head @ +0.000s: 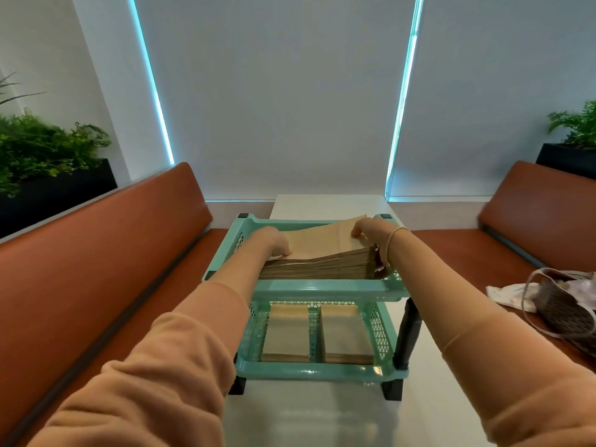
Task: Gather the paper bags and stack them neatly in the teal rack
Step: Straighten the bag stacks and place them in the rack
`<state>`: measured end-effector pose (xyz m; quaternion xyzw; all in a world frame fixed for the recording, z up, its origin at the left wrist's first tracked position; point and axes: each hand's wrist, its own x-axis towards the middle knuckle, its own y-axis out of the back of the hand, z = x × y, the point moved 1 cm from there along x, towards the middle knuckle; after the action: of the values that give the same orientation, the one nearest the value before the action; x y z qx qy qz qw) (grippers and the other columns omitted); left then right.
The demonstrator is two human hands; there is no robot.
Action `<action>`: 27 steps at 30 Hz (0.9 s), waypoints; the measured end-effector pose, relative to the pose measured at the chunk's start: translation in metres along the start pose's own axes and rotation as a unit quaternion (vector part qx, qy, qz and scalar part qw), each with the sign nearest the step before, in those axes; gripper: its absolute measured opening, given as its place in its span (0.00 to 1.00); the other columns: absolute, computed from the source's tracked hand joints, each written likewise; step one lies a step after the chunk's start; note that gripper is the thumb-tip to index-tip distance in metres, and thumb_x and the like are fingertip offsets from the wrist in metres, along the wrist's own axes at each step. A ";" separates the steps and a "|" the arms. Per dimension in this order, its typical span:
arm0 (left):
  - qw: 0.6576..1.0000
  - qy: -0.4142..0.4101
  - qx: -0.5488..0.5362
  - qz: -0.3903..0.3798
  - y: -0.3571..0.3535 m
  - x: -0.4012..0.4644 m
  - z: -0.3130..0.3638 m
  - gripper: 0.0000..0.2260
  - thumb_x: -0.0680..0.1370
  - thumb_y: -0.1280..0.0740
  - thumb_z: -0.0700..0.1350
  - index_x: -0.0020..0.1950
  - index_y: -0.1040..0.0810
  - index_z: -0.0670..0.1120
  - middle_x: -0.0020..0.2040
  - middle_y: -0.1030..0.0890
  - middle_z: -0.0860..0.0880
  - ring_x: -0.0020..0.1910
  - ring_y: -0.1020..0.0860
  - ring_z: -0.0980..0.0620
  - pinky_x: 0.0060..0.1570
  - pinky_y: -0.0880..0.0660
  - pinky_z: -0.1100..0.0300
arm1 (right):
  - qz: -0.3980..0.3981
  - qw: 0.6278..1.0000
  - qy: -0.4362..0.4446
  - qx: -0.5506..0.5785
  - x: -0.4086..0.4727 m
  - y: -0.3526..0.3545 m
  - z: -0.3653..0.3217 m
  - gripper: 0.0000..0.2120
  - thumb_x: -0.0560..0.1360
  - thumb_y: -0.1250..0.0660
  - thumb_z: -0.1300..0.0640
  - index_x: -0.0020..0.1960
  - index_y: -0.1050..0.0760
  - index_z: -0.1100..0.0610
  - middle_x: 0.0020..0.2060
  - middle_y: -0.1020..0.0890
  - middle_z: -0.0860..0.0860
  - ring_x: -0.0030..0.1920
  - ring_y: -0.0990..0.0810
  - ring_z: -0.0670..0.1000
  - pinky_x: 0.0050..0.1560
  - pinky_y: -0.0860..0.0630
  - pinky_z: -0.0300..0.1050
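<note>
in the top tray of the teal plastic rack [322, 287], left hand [278, 242] and right hand [371, 232] clamp the tilted brown paper bag stack [322, 256], which risks fanning apart if released unevenly.

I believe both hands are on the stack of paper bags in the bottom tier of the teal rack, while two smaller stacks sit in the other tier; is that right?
Not quite: the head view shows the left hand and right hand on the stack of paper bags in the top tier of the teal rack. The two smaller stacks sit in the bottom tier.
</note>
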<state>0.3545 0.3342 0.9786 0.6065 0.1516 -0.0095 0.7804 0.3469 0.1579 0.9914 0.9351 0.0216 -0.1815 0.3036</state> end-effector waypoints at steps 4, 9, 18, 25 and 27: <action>0.999 -0.012 0.042 0.025 -0.008 0.015 -0.001 0.22 0.80 0.38 0.44 0.72 0.37 0.39 0.69 0.31 0.42 0.67 0.31 0.44 0.63 0.32 0.56 | -0.036 0.993 -0.062 0.090 0.001 0.001 0.009 0.14 0.76 0.39 0.47 0.45 0.36 0.58 0.32 0.27 0.54 0.31 0.24 0.53 0.31 0.24 0.42; 0.995 -0.036 0.088 0.009 -0.018 0.031 -0.002 0.16 0.79 0.39 0.44 0.65 0.27 0.41 0.63 0.25 0.44 0.60 0.26 0.46 0.57 0.29 0.56 | -0.041 0.988 -0.038 0.145 0.012 0.003 0.010 0.17 0.77 0.38 0.45 0.40 0.34 0.57 0.17 0.26 0.50 0.19 0.25 0.48 0.21 0.30 0.35; 0.992 -0.037 0.115 0.019 -0.024 0.047 -0.004 0.14 0.78 0.40 0.43 0.62 0.27 0.42 0.50 0.25 0.45 0.50 0.26 0.48 0.54 0.27 0.55 | -0.055 0.984 -0.051 0.164 0.014 -0.004 0.008 0.19 0.73 0.32 0.44 0.42 0.33 0.60 0.33 0.25 0.55 0.32 0.25 0.53 0.36 0.28 0.44; 0.993 -0.028 0.111 0.029 -0.027 0.050 -0.003 0.15 0.77 0.39 0.43 0.62 0.27 0.41 0.53 0.24 0.44 0.51 0.26 0.46 0.54 0.27 0.54 | -0.055 0.979 -0.059 0.188 0.015 -0.006 0.007 0.19 0.71 0.30 0.46 0.43 0.33 0.59 0.33 0.25 0.55 0.32 0.26 0.53 0.35 0.29 0.45; 0.992 -0.030 0.114 0.032 -0.027 0.050 -0.003 0.15 0.77 0.40 0.43 0.62 0.27 0.40 0.57 0.24 0.43 0.51 0.26 0.45 0.52 0.28 0.54 | -0.058 0.979 -0.050 0.186 0.016 -0.006 0.005 0.17 0.72 0.31 0.47 0.44 0.33 0.59 0.33 0.25 0.55 0.32 0.26 0.53 0.36 0.30 0.45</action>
<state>0.3961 0.3384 0.9395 0.6955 0.1062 -0.0201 0.7103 0.3589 0.1592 0.9784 0.9623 0.0266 -0.2458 0.1135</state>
